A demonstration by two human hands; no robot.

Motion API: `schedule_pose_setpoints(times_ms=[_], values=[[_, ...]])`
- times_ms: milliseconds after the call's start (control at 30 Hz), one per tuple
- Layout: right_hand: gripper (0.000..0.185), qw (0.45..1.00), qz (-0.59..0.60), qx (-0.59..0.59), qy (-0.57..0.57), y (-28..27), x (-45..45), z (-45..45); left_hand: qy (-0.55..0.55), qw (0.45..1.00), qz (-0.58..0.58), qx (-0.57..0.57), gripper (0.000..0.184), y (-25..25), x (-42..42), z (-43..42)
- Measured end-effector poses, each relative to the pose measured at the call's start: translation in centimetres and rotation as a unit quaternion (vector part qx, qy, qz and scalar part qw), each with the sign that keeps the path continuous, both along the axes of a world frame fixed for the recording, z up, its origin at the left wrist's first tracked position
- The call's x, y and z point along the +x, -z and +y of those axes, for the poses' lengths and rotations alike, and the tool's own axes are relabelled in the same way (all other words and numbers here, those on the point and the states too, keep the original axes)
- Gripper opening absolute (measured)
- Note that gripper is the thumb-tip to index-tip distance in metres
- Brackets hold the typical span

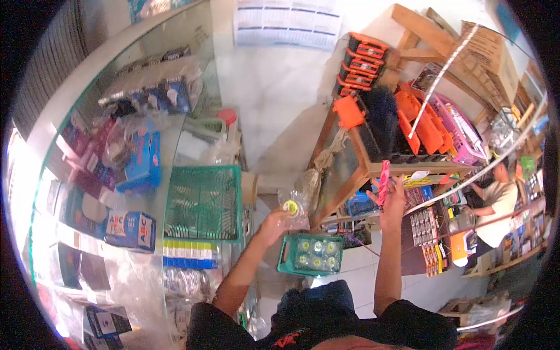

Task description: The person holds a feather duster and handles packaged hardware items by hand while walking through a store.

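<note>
My left hand [273, 226] is closed on the edge of a clear plastic packet [293, 211] with a round yellow label. Just below it is a small green basket [282, 256] holding several clear round items with pale yellow centres. Raised on the other side, my right hand [393, 201] grips a slender pink-red item [384, 181] upright between its fingers; its kind is unclear. Behind that hand is a wooden shelf frame [356, 151].
On the left, a glass display case [157, 274] holds boxes, plastic bags and a larger green basket [240, 204]. Orange trays [417, 119] and a pink basket [455, 131] stand on the wooden shelf. A white cable [496, 166] crosses the right side, where another person [496, 201] is.
</note>
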State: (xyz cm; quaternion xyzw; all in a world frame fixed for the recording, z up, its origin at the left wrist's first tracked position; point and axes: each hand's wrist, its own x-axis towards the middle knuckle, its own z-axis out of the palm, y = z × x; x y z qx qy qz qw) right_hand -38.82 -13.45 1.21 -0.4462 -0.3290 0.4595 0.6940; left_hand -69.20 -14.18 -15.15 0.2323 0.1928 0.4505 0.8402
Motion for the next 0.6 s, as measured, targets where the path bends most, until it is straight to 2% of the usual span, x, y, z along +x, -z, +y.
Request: schedule_pose_setpoints(times_ms=[33,67,100,167,233,300,400,500,567,600], values=[[0.044,0.999,0.007,-0.015,0.029,1.0,-0.3,-0.6,-0.017,1.000,0.010,-0.018,0.040,-2.3,-0.4,-0.7],[0.047,0.998,0.017,-0.029,0.059,2.2,-0.5,-1.3,-0.022,0.999,0.026,-0.015,0.042,-3.1,-0.4,-1.1],[0.052,0.992,0.042,-0.036,0.110,5.9,-0.3,-1.2,-0.024,0.999,0.043,-0.009,0.044,-3.6,-0.4,-1.1],[0.049,0.989,0.078,-0.080,0.099,13.6,-1.0,-2.4,-0.030,0.998,0.058,-0.018,0.044,-3.1,-0.2,-0.7],[0.042,0.985,0.029,-0.164,0.048,16.0,-4.8,-3.4,-0.037,0.995,0.091,-0.008,0.042,-3.0,0.0,-0.7],[0.041,0.980,-0.009,-0.193,-0.045,13.1,-10.2,-4.2,-0.050,0.990,0.129,0.011,0.040,-1.9,0.0,-0.8],[0.046,0.960,-0.190,-0.097,-0.183,14.8,-13.0,-2.5,-0.077,0.976,0.198,0.047,0.037,0.2,0.8,-0.2],[0.047,0.947,-0.221,-0.112,-0.202,17.2,-12.8,-0.1,-0.129,0.960,0.238,0.070,0.034,0.6,0.7,0.2],[0.032,0.961,-0.206,-0.094,-0.158,15.4,-13.5,0.5,-0.199,0.949,0.219,0.111,0.032,3.7,0.6,1.3],[0.025,0.968,-0.197,-0.085,-0.133,13.8,-14.2,0.6,-0.191,0.966,0.171,0.036,0.037,3.2,0.0,1.8]])
